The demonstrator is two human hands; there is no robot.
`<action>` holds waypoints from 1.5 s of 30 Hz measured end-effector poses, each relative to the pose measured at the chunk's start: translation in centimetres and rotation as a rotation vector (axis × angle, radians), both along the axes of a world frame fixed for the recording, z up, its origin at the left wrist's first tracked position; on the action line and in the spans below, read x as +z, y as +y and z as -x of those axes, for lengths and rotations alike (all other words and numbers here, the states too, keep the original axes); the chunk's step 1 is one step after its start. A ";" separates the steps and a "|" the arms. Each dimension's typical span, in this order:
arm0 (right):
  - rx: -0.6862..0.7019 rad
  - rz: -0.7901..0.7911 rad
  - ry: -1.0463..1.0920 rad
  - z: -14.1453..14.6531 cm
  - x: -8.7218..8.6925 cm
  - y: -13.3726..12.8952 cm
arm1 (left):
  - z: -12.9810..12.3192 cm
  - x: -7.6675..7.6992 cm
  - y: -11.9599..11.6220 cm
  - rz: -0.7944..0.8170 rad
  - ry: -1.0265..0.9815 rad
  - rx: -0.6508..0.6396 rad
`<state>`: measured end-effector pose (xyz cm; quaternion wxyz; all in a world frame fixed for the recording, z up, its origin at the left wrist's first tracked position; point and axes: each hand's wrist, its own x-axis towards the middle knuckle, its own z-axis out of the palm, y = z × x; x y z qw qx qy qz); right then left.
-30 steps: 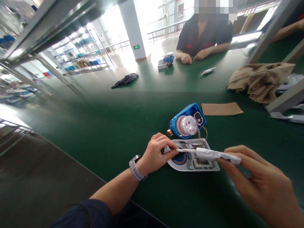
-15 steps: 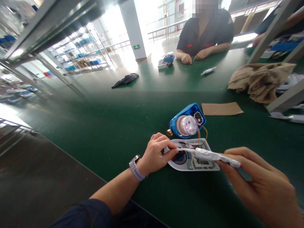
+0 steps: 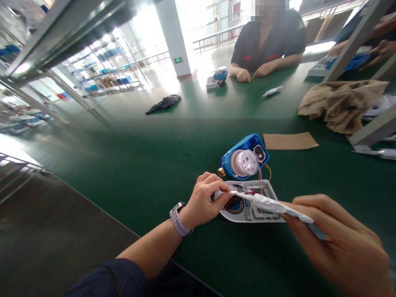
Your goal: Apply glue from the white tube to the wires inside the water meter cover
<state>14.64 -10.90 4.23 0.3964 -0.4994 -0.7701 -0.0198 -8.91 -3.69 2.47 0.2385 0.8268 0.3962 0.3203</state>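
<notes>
A crumpled white squeeze tube (image 3: 267,204) with a long thin nozzle lies slantwise over a white plastic cover. My right hand (image 3: 340,239) grips its thick end between thumb and fingers. At the nozzle's tip, the thumb and forefinger of my left hand (image 3: 206,198) are pinched together; that hand also rests by the cover's left end. The cover (image 3: 244,218) lies open side up, showing a round coil, wires and a board partly hidden by the tube. Just behind it is a blue water meter (image 3: 244,159) with a clear round dial and a brass fitting, joined to the cover by thin wires.
A brown cardboard strip (image 3: 291,141) lies behind the meter. Farther off are a dark cloth (image 3: 163,104), another meter (image 3: 217,78), a second white tube (image 3: 272,91) and a brown cloth (image 3: 340,103) beside a metal post. A co-worker (image 3: 267,45) sits across the green table.
The tube has shifted slightly, with both hands keeping their grip. At the far right, another person's hands and a blue and white unit have come more into view.
</notes>
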 end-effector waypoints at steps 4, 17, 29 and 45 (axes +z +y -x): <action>0.012 -0.004 -0.019 -0.1 -0.1 0.1 | -0.1 0.0 0.0 0.031 0.007 0.023; -0.042 -0.029 0.053 0.5 -0.5 0.1 | -0.4 -0.1 -0.4 -0.052 0.125 0.015; -0.130 0.011 0.091 1.1 -0.8 -0.2 | -0.5 -0.1 -0.4 -0.045 0.157 0.017; -0.129 0.099 0.187 1.3 -0.8 -0.1 | -0.5 -0.1 -0.4 0.100 -0.024 -0.011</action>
